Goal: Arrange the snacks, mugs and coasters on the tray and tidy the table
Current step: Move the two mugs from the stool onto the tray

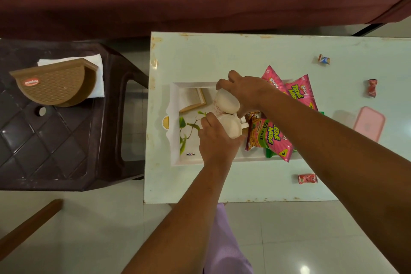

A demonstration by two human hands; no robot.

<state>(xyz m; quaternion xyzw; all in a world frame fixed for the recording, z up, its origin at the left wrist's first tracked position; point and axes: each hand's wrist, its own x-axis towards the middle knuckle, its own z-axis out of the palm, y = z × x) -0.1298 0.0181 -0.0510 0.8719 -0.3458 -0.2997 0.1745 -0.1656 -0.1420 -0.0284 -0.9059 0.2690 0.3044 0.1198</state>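
Observation:
A white tray (175, 100) with a leaf print lies on the white table (244, 55). My left hand (216, 140) grips a white mug (231, 128) over the tray's middle. Just behind it, my right hand (242, 89) holds a second white mug (225, 101), tilted. Square wood-edged coasters (193, 99) lie in the tray's far left corner. Pink snack packets (269, 137) fill the tray's right side, with two more packets (298, 91) at its far right edge.
Loose wrapped candies (323, 59) (372, 88) (307, 178) lie on the table to the right, beside a pink lidded box (369, 123). A dark plastic stool (55, 129) on the left carries a brown basket (53, 83) and a white napkin (96, 73).

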